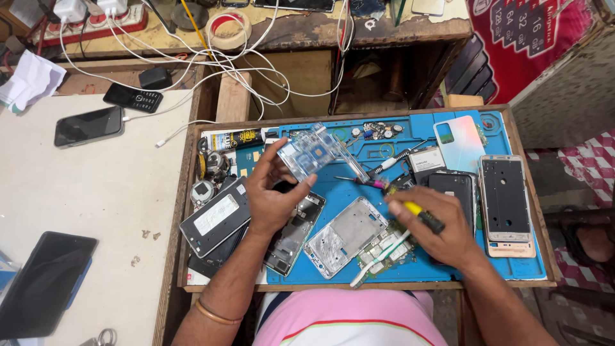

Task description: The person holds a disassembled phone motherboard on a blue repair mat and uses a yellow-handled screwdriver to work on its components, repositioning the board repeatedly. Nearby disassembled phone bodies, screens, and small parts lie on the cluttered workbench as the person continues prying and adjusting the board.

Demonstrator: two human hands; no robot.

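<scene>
Clear plastic phone frame (312,152), seemingly scuffed, pinched in left hand (272,195) fingers.

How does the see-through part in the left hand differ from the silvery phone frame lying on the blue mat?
The clear plastic frame is transparent; the silver phone frame is opaque and metallic.

The clear plastic frame is lifted off the blue mat, pinched in the left hand; the silver phone frame lies flat on it, near the right hand, which grips a yellow-handled screwdriver.

Both are flat, phone-shaped rectangles, set at a slant.
</scene>
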